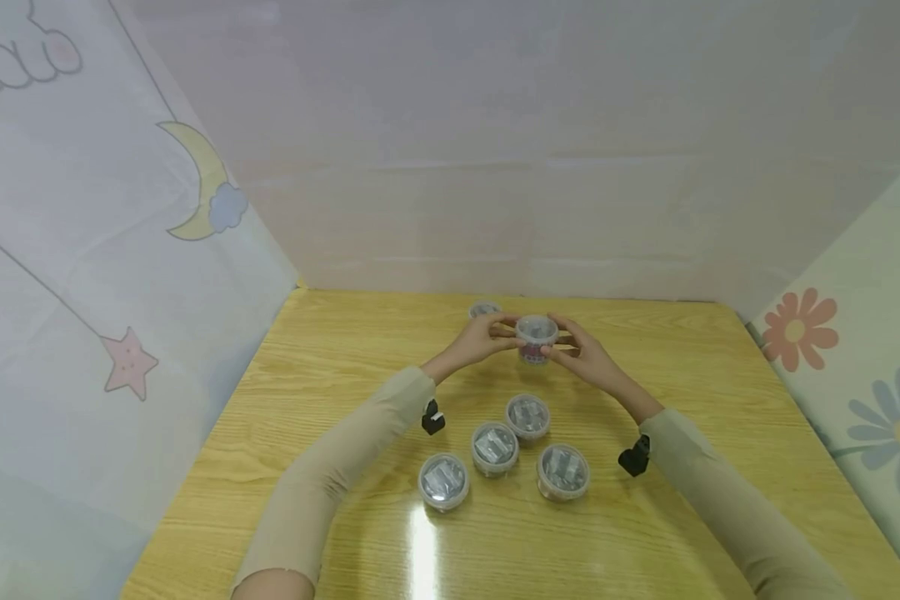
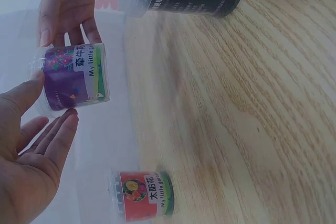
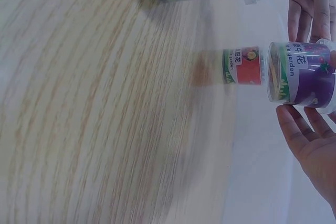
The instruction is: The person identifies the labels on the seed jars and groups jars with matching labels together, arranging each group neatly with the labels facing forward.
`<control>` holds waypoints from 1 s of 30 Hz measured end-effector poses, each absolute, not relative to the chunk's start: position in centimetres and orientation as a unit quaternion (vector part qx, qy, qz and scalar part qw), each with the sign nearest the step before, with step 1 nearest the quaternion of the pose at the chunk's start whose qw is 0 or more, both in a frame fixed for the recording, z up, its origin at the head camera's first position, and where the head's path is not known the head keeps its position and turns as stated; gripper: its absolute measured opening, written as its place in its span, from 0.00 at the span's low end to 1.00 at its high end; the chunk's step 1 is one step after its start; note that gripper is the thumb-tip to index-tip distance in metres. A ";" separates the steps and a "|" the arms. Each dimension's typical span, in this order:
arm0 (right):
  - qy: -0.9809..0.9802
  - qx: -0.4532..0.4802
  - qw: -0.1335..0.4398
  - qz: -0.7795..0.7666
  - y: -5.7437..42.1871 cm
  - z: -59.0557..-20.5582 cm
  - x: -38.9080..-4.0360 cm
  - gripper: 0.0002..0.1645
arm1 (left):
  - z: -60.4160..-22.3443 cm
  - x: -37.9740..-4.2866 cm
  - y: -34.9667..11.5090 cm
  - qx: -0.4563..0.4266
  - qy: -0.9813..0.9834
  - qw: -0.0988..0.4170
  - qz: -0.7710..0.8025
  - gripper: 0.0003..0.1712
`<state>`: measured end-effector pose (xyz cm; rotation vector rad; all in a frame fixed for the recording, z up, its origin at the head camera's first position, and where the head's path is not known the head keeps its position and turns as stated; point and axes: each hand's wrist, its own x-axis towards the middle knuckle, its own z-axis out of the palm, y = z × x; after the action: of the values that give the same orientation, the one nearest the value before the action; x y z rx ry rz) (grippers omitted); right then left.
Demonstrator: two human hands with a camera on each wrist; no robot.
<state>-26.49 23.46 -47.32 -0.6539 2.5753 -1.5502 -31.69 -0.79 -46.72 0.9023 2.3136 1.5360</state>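
Both hands hold one small clear plastic tub (image 1: 536,333) up off the table, toward its far side. Its purple label (image 2: 65,77) carries flowers and the words "My little garden"; the tub is upright with a clear lid. My left hand (image 1: 487,337) grips it from the left, thumb near the lid and fingers at the side. From the right, my right hand (image 1: 587,358) holds it between thumb and fingers. Behind the left hand stands a similar tub with a red label (image 3: 248,66), partly hidden in the head view.
Nearer me on the wooden table (image 1: 330,533) stand several more lidded tubs, among them a front left one (image 1: 443,482), a front right one (image 1: 562,472) and a middle one (image 1: 527,417). A pale wall sheet (image 1: 450,208) rises behind the far edge.
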 end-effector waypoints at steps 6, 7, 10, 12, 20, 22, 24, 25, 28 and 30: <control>0.839 -0.204 0.033 -0.503 23.7 -47.1 -26.7 0.42 | -46.3 -31.8 -0.4 0.313 0.791 0.105 0.515 0.31; 0.838 -0.202 0.034 -0.506 23.7 -47.0 -26.7 0.41 | -46.2 -31.8 -0.3 0.312 0.792 0.105 0.514 0.31; 0.835 -0.203 0.034 -0.511 23.7 -46.9 -26.7 0.41 | -46.3 -31.9 -0.2 0.311 0.796 0.104 0.509 0.32; 0.831 -0.203 0.031 -0.517 23.7 -46.8 -26.7 0.41 | -46.4 -32.0 -0.1 0.310 0.797 0.105 0.508 0.32; 0.841 -0.195 0.014 -0.504 24.0 -47.3 -26.9 0.42 | -46.6 -32.1 0.2 0.313 0.797 0.098 0.506 0.30; 0.839 -0.194 0.011 -0.508 24.2 -47.5 -27.1 0.42 | -46.6 -32.1 0.2 0.314 0.799 0.095 0.504 0.29; 0.840 -0.193 0.009 -0.508 24.3 -47.7 -27.2 0.43 | -46.6 -32.1 0.3 0.314 0.802 0.093 0.499 0.29; 0.840 -0.194 0.009 -0.506 24.3 -47.8 -27.2 0.43 | -46.6 -32.1 0.4 0.314 0.805 0.092 0.496 0.29; 0.841 -0.189 0.010 -0.507 24.4 -47.8 -27.3 0.43 | -46.6 -32.1 0.5 0.311 0.810 0.088 0.490 0.29; 0.839 -0.188 0.010 -0.511 24.4 -47.9 -27.3 0.43 | -46.6 -32.1 0.6 0.308 0.812 0.086 0.488 0.30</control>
<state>-27.29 24.44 -47.86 -0.5872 2.6195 -1.5946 -32.09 0.59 -46.60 0.9178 2.4207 1.4553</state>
